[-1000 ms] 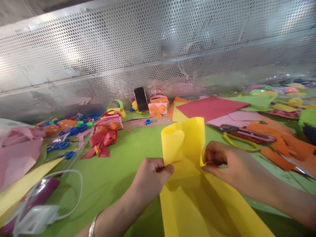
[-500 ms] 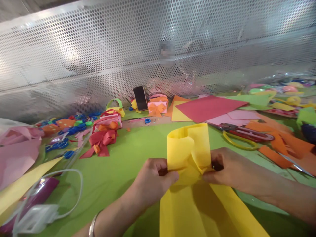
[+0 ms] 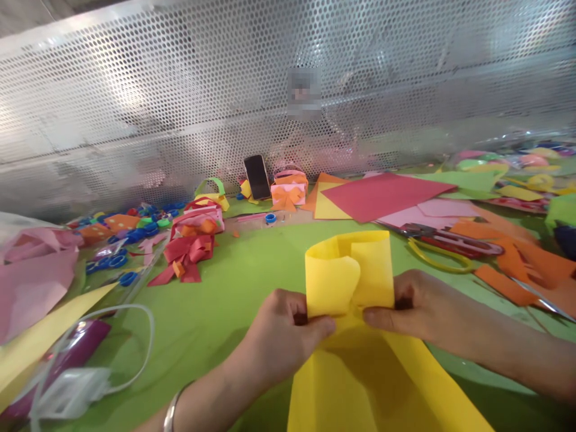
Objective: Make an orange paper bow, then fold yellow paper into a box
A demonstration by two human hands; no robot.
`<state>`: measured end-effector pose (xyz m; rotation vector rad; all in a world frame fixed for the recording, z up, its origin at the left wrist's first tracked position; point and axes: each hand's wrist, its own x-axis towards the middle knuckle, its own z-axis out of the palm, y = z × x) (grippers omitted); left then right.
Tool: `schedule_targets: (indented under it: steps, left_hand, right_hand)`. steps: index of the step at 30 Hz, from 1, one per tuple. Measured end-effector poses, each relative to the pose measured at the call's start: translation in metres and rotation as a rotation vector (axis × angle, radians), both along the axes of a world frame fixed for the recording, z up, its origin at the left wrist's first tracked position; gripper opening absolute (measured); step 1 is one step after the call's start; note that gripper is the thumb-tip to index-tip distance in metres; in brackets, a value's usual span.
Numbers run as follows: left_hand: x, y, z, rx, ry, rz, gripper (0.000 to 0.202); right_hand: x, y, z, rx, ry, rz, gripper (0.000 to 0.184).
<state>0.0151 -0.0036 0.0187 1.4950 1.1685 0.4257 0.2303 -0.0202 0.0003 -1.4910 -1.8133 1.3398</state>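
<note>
A long sheet of yellow paper (image 3: 355,384) stretches from the bottom edge up to both hands, its far end folded into an upright, box-like loop with two overlapping flaps. My left hand (image 3: 292,327) pinches the left side of this folded end, thumb in front and fingers behind. On the opposite side, my right hand (image 3: 414,306) grips it the same way, with the thumb pressed near the middle of the fold. The fingers behind the paper are partly hidden. A silver bangle (image 3: 173,411) circles my left wrist.
Red (image 3: 186,255) and pink paper bags (image 3: 288,192) with bows and a phone (image 3: 257,177) stand toward the perforated metal panel (image 3: 216,90). Coloured sheets (image 3: 387,195), a utility knife (image 3: 454,240) and scissors (image 3: 540,297) lie right. A white-corded purple tool (image 3: 72,360) lies left.
The flaps at the folded end have come up squarer and wider, the right one now standing flatter. My right thumb has slid inward a little, and both hands keep their hold.
</note>
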Motion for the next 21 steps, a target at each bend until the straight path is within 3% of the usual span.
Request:
schedule_targets:
  steps: [6,10,17,21]
  left_hand:
    - [-0.0026,0.0002,0.0006,-0.022,0.078,-0.012,0.026]
    - [-0.0019,-0.0005,0.0009,-0.033,0.024,-0.051,0.02]
    - [-0.0004,-0.0045,0.0052,-0.095,-0.116,-0.141,0.016]
    - [-0.0002,-0.0061,0.0076,-0.135,-0.158,-0.136,0.018]
  right_hand:
    - [0.0008,-0.0015,0.0027,0.011,-0.01,0.054,0.026]
    - [-0.0013,-0.0001,0.0049,-0.034,0.078,0.088,0.02]
    - [-0.0029,0.0007,0.0021,-0.075,0.197,0.106,0.027]
    - [-0.003,-0.001,0.0027,-0.061,0.182,0.123,0.021]
